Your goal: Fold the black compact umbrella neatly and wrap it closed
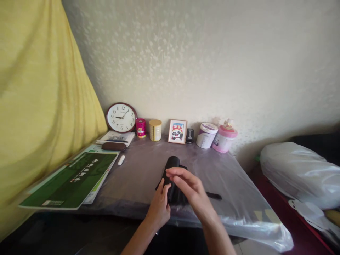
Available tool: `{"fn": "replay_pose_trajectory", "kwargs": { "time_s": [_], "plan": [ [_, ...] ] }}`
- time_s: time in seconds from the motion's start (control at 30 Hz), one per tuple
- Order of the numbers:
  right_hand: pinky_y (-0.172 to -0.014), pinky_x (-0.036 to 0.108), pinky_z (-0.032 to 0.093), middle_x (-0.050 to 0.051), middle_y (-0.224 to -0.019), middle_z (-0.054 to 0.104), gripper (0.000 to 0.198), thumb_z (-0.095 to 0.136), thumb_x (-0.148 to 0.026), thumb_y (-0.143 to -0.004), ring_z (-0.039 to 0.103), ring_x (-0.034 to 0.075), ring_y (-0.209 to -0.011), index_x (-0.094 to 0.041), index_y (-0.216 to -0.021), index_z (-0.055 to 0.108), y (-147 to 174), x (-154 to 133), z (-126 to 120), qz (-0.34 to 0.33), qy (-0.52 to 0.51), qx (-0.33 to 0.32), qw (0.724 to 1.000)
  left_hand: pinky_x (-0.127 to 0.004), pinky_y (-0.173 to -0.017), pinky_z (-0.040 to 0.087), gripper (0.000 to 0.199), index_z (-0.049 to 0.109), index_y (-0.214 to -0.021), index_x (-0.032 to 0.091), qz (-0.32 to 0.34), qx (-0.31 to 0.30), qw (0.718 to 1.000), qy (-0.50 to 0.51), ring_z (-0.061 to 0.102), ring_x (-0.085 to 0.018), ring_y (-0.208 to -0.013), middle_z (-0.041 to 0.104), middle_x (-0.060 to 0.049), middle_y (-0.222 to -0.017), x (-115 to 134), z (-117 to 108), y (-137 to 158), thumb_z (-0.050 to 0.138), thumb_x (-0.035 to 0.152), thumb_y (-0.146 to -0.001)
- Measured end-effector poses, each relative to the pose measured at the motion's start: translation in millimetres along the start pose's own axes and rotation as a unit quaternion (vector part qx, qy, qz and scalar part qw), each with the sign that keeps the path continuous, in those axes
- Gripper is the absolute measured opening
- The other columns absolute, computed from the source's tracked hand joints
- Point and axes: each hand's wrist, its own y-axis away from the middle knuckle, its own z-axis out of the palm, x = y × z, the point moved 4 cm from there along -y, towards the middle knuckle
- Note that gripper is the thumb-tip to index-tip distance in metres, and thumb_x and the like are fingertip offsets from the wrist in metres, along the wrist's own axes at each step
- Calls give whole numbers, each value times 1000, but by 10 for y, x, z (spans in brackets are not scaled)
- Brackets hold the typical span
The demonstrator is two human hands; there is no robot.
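A black rolled-up bundle [172,163] lies lengthwise on the table in front of me. What kind of thing it is I cannot make out. My left hand [159,205] grips its left side, fingers and thumb pressed on the dark surface. Over the bundle's right side is my right hand [190,186], its fingers stretched out to the left and slightly bent, with the thumb below them. It covers part of the bundle; whether its fingertips touch it I cannot tell. A flat black strap [214,196] sticks out on the table to the right.
Plastic sheeting covers the table [127,187]. At left lie a green book [71,180], a brown case [114,146] and a small white object [121,160]. Along the wall stand a clock [121,117], cans [155,130], a picture frame [177,131] and tubs [207,135].
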Motion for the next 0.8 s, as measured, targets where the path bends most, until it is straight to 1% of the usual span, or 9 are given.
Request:
{"fn": "replay_pose_trajectory", "kwargs": {
  "time_s": [0.07, 0.13, 0.23, 0.33, 0.43, 0.53, 0.7, 0.77, 0.8],
  "plan": [
    [-92, 39, 44, 7, -107, 64, 35, 50, -41, -81, 58, 22, -101, -22, -108, 61, -90, 252, -189, 8, 83, 87, 993, -37, -108, 28, 73, 34, -128, 18, 2, -6, 1000, -19, 21, -22, -136, 14, -10, -149, 12, 4, 2, 43, -5, -59],
    [-99, 43, 38, 12, -114, 61, 35, 50, -35, -80, 54, 25, -110, -18, -109, 60, -184, 575, -218, 19, 179, 144, 973, -34, -107, 29, 77, 31, -131, 19, -6, -19, 999, -41, 22, -21, -135, 12, -11, -150, 26, -3, 4, 42, -6, -59],
    [-102, 44, 36, 17, -127, 52, 38, 45, -27, -82, 46, 27, -121, -12, -115, 57, -273, 977, -61, 4, 250, 124, 960, -33, -106, 29, 86, 20, -138, 17, -18, -44, 996, -81, 22, -22, -135, 11, -12, -150, 71, -37, 7, 43, -6, -58],
    [-103, 44, 35, 16, -131, 49, 40, 43, -28, -84, 44, 27, -123, -12, -119, 54, -269, 1135, -12, -23, 277, 121, 953, -36, -101, 35, 92, 12, -141, 19, -38, -65, 986, -151, 32, -27, -130, 12, -11, -150, 138, -102, 10, 44, -5, -58],
    [-101, 42, 38, 15, -126, 54, 36, 47, -29, -81, 49, 25, -118, -14, -111, 59, -251, 1182, -165, -30, 265, 124, 956, -43, -92, 40, 92, 9, -141, 25, -67, -72, 967, -234, 43, -32, -120, 17, -8, -150, 181, -185, 2, 43, -4, -60],
    [-97, 41, 40, 15, -114, 61, 28, 50, -27, -75, 54, 26, -110, -15, -95, 65, -248, 1260, -457, -2, 238, 178, 955, -41, -89, 42, 91, 6, -142, 25, -84, -78, 963, -242, 49, -31, -114, 23, -10, -148, 160, -259, -31, 43, -3, -64],
    [-92, 42, 42, 9, -88, 68, 22, 59, -32, -62, 61, 27, -92, -19, -78, 67, -263, 1464, -851, 97, 53, 237, 965, -32, -88, 42, 86, 12, -142, 21, -105, -90, 988, -76, 57, -23, -104, 31, -12, -143, 65, -438, -107, 44, 3, -64],
    [-91, 42, 42, 7, -81, 68, 23, 59, -36, -60, 61, 26, -89, -20, -74, 66, -258, 1511, -939, 116, -7, 245, 962, -28, -76, 47, 81, 13, -141, 22, -117, -96, 988, -22, 63, -18, -89, 49, -11, -129, 37, -543, -114, 43, 8, -67],
    [-90, 42, 44, 6, -79, 68, 24, 58, -39, -61, 62, 26, -88, -20, -74, 65, -250, 1521, -971, 118, -20, 248, 961, -27, -66, 48, 79, 13, -141, 23, -131, -105, 986, 23, 64, -17, -77, 59, -9, -115, 19, -590, -106, 42, 12, -68]
  ]
}}
